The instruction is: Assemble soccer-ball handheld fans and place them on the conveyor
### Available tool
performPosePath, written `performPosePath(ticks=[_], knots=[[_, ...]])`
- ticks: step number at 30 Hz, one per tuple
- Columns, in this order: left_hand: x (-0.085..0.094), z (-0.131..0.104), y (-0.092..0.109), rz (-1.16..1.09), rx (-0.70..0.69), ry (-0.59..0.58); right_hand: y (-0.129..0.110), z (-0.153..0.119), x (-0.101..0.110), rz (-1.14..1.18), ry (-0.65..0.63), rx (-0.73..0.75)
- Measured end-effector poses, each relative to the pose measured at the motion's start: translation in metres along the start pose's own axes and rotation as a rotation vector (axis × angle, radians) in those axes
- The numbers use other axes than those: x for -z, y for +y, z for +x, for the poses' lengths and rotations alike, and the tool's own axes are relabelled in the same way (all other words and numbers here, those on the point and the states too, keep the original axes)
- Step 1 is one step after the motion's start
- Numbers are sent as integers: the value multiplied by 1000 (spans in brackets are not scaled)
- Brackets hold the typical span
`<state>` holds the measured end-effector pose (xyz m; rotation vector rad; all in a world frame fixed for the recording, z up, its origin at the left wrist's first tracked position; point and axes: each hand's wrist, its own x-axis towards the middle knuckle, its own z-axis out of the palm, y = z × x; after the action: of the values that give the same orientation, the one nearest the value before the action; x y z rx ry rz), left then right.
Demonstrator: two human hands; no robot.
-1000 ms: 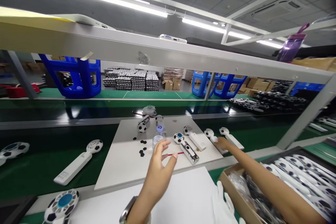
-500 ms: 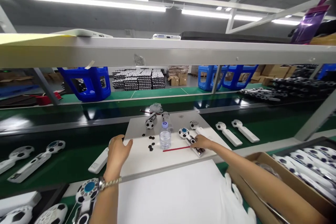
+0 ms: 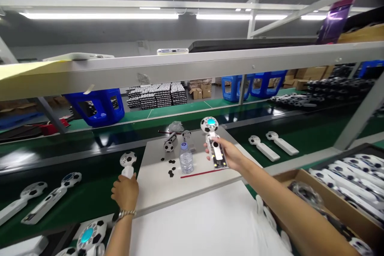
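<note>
– Since half a second ago, your right hand (image 3: pixel 226 154) has lifted the open-fronted device (image 3: pixel 218 154) off the worktop (image 3: pixel 156 192); your left hand (image 3: pixel 125 192) has closed round the white-handled device (image 3: pixel 128 162), so its football head now shows.

– And my fingers; how do they sit?

– Your right ones pinch the handle, thumb across the front above the bare circuit board (image 3: pixel 221 165), the others behind; your left ones curl over the white handle, tips mostly hidden; whether that handle is raised can't be made out.

– Where is everything?

– Take the clear bottle (image 3: pixel 186 163) as your clock's centre; your open-fronted device is up at two, the blue middle of its head facing you; the white-handled device is at nine, further out; black pieces (image 3: pixel 171 173) lie near the bottle at about nine, the red strip (image 3: pixel 201 173) at four; two white devices (image 3: pixel 265 150) lie side by side well out at three, on the green belt (image 3: pixel 315 138).
</note>
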<state>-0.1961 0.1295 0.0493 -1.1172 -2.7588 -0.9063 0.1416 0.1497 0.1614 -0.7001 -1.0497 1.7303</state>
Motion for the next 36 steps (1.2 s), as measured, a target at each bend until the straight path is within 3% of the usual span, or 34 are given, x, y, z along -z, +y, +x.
performPosePath(ticks=[3,7,10,13,16,22,36], knots=[[27,-21,19,-106,-336,-166,-12,-10,-27,87,-89,-5],[57,-68,36,-245,-822,-527,-20,-27,-54,118,-238,15],[66,-111,46,-238,-1020,-760,-20,-41,-65,151,-323,15],[63,-142,52,-152,-1050,-843,-20,-50,-69,162,-368,-6],[50,-155,53,-95,-1061,-859,-20,-54,-67,159,-407,-31],[25,-159,48,-19,-1047,-894,-17,-59,-60,219,-441,12],[10,-162,42,-26,-906,-1004,-4,-62,-47,326,-405,-62]])
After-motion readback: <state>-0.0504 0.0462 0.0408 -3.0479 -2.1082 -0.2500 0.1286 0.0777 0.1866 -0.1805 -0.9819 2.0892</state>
